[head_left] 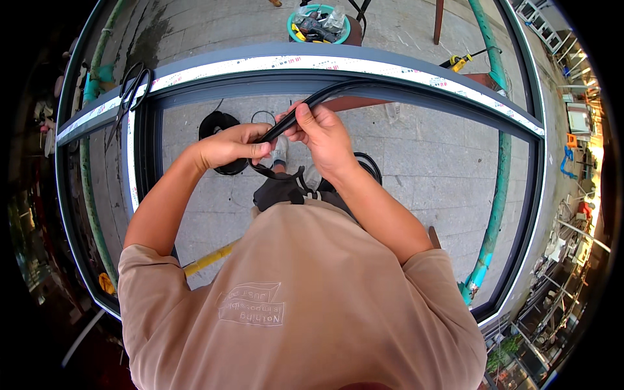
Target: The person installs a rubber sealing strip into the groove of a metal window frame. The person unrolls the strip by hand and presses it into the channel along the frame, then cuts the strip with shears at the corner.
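A black rubber sealing strip (286, 123) runs through both my hands in front of my body. My left hand (234, 145) is closed on its lower part, thumb lying along it. Just to the right and slightly farther off, my right hand (323, 138) pinches the same strip between thumb and fingers. Beyond my right hand the strip curves up and right along the dark inner edge of a large grey window frame (214, 57). Its lower end drops below my left hand toward my lap, where its course is hard to follow.
Black-handled scissors (134, 88) rest on the frame's left corner joint. Past the crossbar stands a teal basin (291, 29) of tools and bags; a yellow-and-black tool (460, 63) is at the right. Green pipes (502, 188) support the frame. A round black object (218, 123) lies on the paving below.
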